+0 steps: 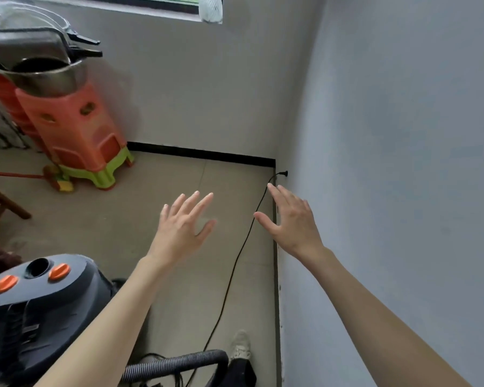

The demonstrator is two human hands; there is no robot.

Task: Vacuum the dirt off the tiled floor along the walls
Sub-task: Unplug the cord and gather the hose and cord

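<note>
Beige tiled floor (pixel 162 275) fills the corner of a room, meeting pale grey walls (pixel 389 135) edged with a black skirting strip (pixel 201 153) along the far side. A dark window frame (pixel 151 4) runs across the top of the far wall. A dark grey canister vacuum cleaner (pixel 39 311) with two orange knobs and a round open port on its lid sits at the lower left on the floor, and its ribbed grey hose (pixel 176 364) curls along the bottom edge beside a white shoe (pixel 241 344). A stack of orange plastic stools with a green one at the bottom (pixel 78 135) stands in the left corner against the far wall, carrying steel pots and pans (pixel 34 60) piled on top. A thin black power cord (pixel 235 269) trails across the tiles close to the right wall up to a plug (pixel 282 173) set low in that wall. Both arms reach forward over the floor: the left hand (pixel 182 227) hovers with fingers spread, holding nothing, and the right hand (pixel 291 219) is likewise spread and empty, close to the right wall and just above the cord.
</note>
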